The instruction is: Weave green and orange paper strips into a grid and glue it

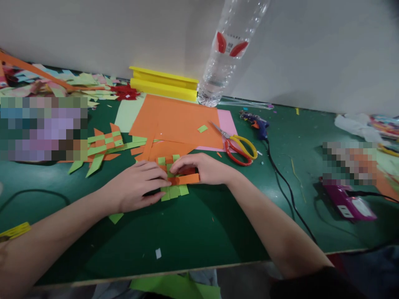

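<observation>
A small weave of green and orange paper strips [174, 192] lies flat on the table between my two hands. My left hand [135, 186] grips its left side, with fingertips pressed onto the strips and the thumb at the lower edge. From the right, my right hand [208, 168] curls over the weave, its fingertips on the upper part. An orange paper strip [187, 179] crosses the weave, its right end raised beside the right palm. The right thumb is hidden. Left of the hands sits another woven green and orange piece [107, 141] with long loose ends.
Behind the hands lie orange paper sheets [177, 120] and scissors [238, 148]. A water bottle [224, 62] stands near the wall beside folded yellow paper [162, 86]. To the right are a corded glue gun [257, 124] and a purple power strip [350, 203]. Paper scraps [90, 81] crowd the back left.
</observation>
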{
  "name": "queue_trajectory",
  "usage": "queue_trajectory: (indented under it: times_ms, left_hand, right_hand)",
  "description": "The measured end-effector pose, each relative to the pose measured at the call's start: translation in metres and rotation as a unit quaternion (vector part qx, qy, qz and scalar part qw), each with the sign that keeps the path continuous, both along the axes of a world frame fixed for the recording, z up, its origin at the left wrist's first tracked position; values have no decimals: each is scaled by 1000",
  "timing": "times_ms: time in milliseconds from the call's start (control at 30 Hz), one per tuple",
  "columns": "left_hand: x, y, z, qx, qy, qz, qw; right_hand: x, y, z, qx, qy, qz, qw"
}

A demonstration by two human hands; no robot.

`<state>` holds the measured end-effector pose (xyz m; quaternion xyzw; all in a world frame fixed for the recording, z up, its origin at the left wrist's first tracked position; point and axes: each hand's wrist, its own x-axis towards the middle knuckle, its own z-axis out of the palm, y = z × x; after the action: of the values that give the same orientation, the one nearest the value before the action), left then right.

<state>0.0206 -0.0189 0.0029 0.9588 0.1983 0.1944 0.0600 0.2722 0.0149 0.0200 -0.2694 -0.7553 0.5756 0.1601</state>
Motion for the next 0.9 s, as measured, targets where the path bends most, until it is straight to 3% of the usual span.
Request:
queue_trajectory:
  times_ms: [100,533,900]
  left_hand:
    - [0,0,-1,4,-1,5,1000]
    - [0,1,0,10,8,8,1000]
    - [-1,0,-1,4,4,6,1000]
  right_hand:
    - [0,-1,2,5,-6,-9,1000]
    - [-4,-3,10,101,-63,67,991]
    - [-3,-7,11,61,-26,25,997]
